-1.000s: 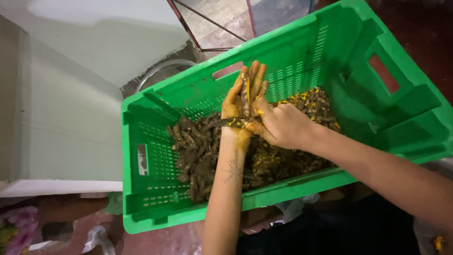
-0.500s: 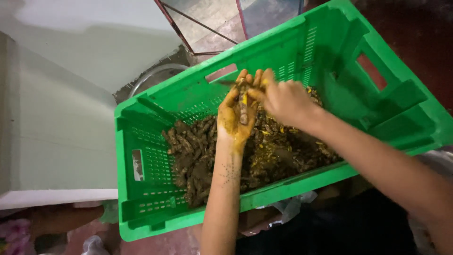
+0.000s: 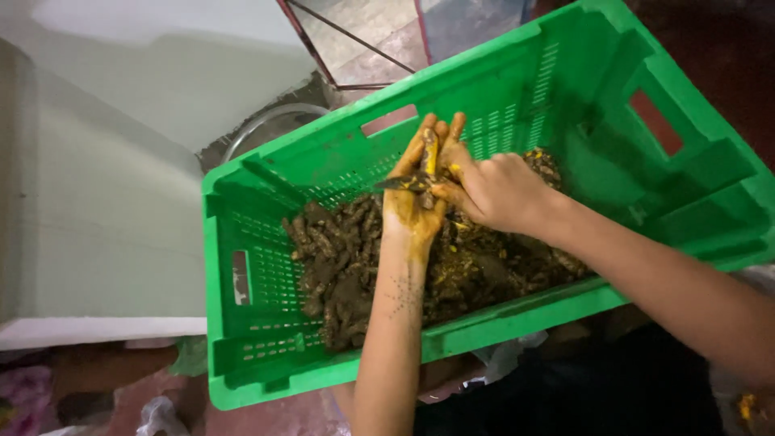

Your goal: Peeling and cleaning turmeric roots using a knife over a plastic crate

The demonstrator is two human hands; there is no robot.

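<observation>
From the head view, the left hand, palm up and stained yellow, cradles a slim brown turmeric root lengthwise along its loosely curled fingers, pointing toward the far wall of the green slotted plastic crate. The right hand, just beside it, is closed on a small knife whose blade crosses the root's lower end. Below lies the heap of muddy brown roots, with bare crate floor to the left.

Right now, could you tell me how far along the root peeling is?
Done: yellow scrapings lie under the right hand. In hand: the left hand holds one root while the right works a knife on it. Left: a brown unpeeled pile fills the green crate.
</observation>
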